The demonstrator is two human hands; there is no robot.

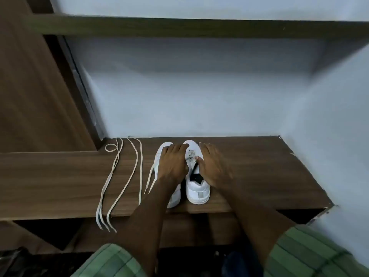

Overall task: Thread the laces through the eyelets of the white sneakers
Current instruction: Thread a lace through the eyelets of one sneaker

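Green sleeves | both hands flat, left hand, right hand on white sneakers | laces beside | no readable writing

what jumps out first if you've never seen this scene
A pair of white sneakers stands side by side mid-shelf, toes to the wall, with the left hand and right hand resting on them. Left of them, loose cream laces trail across the wooden shelf and hang over its front edge.

A home: built-in wooden shelf alcove, painted walls, wardrobe panel.
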